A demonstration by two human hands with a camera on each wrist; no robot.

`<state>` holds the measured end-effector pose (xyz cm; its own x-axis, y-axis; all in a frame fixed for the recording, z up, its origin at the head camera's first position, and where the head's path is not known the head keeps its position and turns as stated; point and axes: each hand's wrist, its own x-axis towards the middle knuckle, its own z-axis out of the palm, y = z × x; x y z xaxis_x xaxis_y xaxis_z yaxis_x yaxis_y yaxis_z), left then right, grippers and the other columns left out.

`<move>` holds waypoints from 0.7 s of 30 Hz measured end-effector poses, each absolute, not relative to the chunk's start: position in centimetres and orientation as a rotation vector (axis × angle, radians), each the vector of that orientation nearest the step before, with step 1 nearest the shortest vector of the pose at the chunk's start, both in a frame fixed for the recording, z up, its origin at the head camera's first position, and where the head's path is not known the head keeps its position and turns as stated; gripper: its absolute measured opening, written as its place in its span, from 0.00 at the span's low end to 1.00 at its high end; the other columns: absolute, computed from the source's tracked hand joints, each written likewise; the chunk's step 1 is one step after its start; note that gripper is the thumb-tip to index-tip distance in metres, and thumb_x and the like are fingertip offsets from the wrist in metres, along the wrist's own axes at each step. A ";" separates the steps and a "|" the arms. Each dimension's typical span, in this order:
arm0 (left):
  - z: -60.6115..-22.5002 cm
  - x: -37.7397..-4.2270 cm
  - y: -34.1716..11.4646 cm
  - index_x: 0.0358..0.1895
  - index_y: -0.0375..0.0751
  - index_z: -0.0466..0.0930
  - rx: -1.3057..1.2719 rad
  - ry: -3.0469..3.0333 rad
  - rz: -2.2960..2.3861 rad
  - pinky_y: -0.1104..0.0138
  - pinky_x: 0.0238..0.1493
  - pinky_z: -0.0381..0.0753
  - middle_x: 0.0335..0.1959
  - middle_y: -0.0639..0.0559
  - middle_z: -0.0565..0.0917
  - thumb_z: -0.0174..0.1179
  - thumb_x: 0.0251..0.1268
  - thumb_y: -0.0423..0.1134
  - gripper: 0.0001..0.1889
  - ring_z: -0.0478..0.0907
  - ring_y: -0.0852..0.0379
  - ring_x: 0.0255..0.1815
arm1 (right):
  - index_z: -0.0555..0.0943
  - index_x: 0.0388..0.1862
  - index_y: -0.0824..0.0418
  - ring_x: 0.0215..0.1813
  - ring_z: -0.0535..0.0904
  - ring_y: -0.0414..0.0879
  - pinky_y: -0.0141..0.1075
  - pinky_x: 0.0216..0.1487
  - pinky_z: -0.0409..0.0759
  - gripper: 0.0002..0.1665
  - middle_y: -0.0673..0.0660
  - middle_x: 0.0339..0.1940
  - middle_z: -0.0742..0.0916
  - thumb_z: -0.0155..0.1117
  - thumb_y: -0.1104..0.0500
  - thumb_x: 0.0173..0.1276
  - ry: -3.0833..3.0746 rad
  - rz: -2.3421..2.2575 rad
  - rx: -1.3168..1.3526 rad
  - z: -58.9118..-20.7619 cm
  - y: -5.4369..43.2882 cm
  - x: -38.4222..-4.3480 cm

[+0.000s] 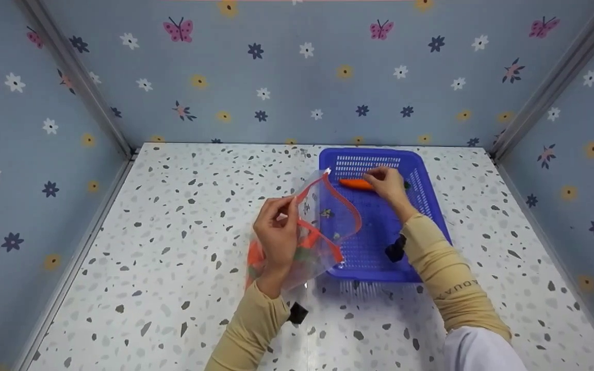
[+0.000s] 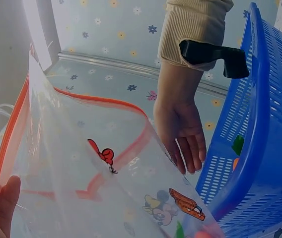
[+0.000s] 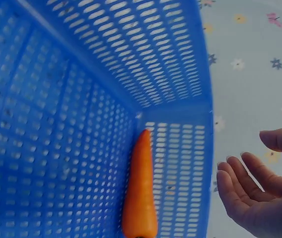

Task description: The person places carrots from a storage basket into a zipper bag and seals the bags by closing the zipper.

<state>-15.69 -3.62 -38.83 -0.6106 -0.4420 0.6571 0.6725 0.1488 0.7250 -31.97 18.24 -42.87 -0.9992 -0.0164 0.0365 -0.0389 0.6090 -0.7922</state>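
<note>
I'm pinching the clear bag (image 2: 81,148) by its orange edging (image 2: 106,101) between the thumb and fingers of my left hand (image 1: 278,229), while my right hand (image 1: 387,183) is hovering at the carrot (image 1: 353,184) with thumb and fingers parted, holding nothing. The carrot is lying in the blue basket (image 1: 369,151), along the foot of its far wall. I'm expecting it to be light and stiff, perhaps a little slippery on its smooth skin and not easily broken, so I'm judging the thick middle the best place to take hold, across its width; the bag is looking thin, soft and floppy, best held by that firmer edging. I'm counting one carrot in the basket, one basket and one bag; orange and green things (image 1: 303,253) are showing inside the bag, too overlapped for counting
</note>
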 end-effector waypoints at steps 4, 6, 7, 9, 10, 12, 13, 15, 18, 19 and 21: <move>-38.8 -15.6 -3.7 0.31 0.21 0.78 -0.210 -1.566 -1.620 0.74 0.17 0.71 0.24 0.39 0.75 0.55 0.52 0.18 0.04 0.71 0.57 0.24 | 0.77 0.46 0.70 0.47 0.74 0.54 0.42 0.51 0.70 0.19 0.65 0.45 0.80 0.59 0.58 0.61 -2.853 1.268 0.057 -43.9 18.8 -32.7; -38.8 -15.5 -3.8 0.31 0.21 0.78 -0.207 -1.565 -1.624 0.74 0.18 0.71 0.24 0.39 0.75 0.55 0.52 0.18 0.04 0.71 0.57 0.24 | 0.75 0.49 0.70 0.49 0.73 0.55 0.43 0.53 0.69 0.22 0.66 0.47 0.79 0.60 0.57 0.61 -2.882 1.252 0.072 -44.5 19.1 -33.1; -38.8 -15.5 -3.8 0.31 0.21 0.78 -0.210 -1.562 -1.626 0.74 0.17 0.71 0.24 0.38 0.75 0.55 0.52 0.18 0.04 0.71 0.57 0.24 | 0.74 0.51 0.71 0.50 0.72 0.55 0.43 0.53 0.68 0.23 0.66 0.48 0.78 0.60 0.57 0.61 -2.896 1.242 0.087 -44.7 19.2 -33.3; -38.8 -15.6 -3.9 0.31 0.21 0.78 -0.215 -1.557 -1.628 0.73 0.17 0.71 0.24 0.38 0.75 0.55 0.51 0.17 0.04 0.71 0.56 0.24 | 0.72 0.53 0.71 0.53 0.71 0.56 0.44 0.55 0.67 0.26 0.67 0.51 0.76 0.60 0.56 0.61 -2.932 1.219 0.118 -45.2 19.4 -33.6; -38.9 -15.6 -3.9 0.31 0.21 0.78 -0.217 -1.553 -1.632 0.73 0.17 0.71 0.24 0.38 0.75 0.55 0.51 0.17 0.04 0.71 0.56 0.24 | 0.71 0.55 0.71 0.54 0.70 0.57 0.44 0.55 0.66 0.27 0.67 0.53 0.75 0.59 0.55 0.61 -2.953 1.199 0.136 -45.5 19.4 -33.8; -39.2 -15.8 -4.0 0.31 0.21 0.78 -0.212 -1.549 -1.642 0.73 0.17 0.71 0.24 0.38 0.75 0.55 0.52 0.18 0.04 0.71 0.56 0.24 | 0.68 0.58 0.70 0.58 0.67 0.58 0.45 0.58 0.63 0.30 0.67 0.56 0.73 0.59 0.54 0.62 -2.990 1.169 0.170 -46.0 19.6 -34.1; -39.5 -16.0 -4.0 0.31 0.21 0.78 -0.209 -1.549 -1.646 0.73 0.17 0.72 0.24 0.38 0.75 0.55 0.52 0.18 0.04 0.71 0.57 0.24 | 0.67 0.59 0.71 0.59 0.65 0.58 0.46 0.59 0.62 0.31 0.68 0.57 0.72 0.59 0.54 0.62 -3.005 1.145 0.191 -46.3 19.7 -34.3; -40.1 -16.3 -4.1 0.32 0.23 0.79 -0.203 -1.547 -1.655 0.73 0.17 0.72 0.24 0.40 0.75 0.55 0.52 0.19 0.05 0.71 0.57 0.24 | 0.66 0.60 0.71 0.61 0.63 0.59 0.47 0.61 0.59 0.32 0.68 0.59 0.70 0.59 0.53 0.62 -3.027 1.109 0.226 -46.7 19.9 -34.5; -41.0 -16.9 -4.1 0.32 0.26 0.80 -0.204 -1.541 -1.650 0.73 0.16 0.72 0.24 0.43 0.75 0.56 0.53 0.20 0.05 0.71 0.57 0.24 | 0.64 0.60 0.71 0.61 0.61 0.60 0.47 0.62 0.56 0.34 0.69 0.60 0.69 0.60 0.54 0.61 -3.035 1.078 0.267 -47.3 20.3 -34.8; -41.1 -16.9 -4.2 0.32 0.26 0.80 -0.207 -1.539 -1.641 0.73 0.16 0.72 0.24 0.43 0.75 0.57 0.53 0.21 0.05 0.71 0.57 0.24 | 0.64 0.60 0.72 0.61 0.61 0.61 0.47 0.62 0.56 0.34 0.70 0.59 0.69 0.60 0.54 0.61 -3.038 1.058 0.283 -47.5 20.5 -34.9; -41.2 -17.1 -4.2 0.32 0.27 0.81 -0.218 -1.533 -1.620 0.73 0.16 0.71 0.24 0.44 0.75 0.57 0.53 0.22 0.04 0.71 0.56 0.23 | 0.64 0.61 0.71 0.61 0.62 0.61 0.49 0.61 0.57 0.34 0.70 0.59 0.69 0.60 0.55 0.61 -3.047 1.028 0.285 -47.9 20.8 -34.9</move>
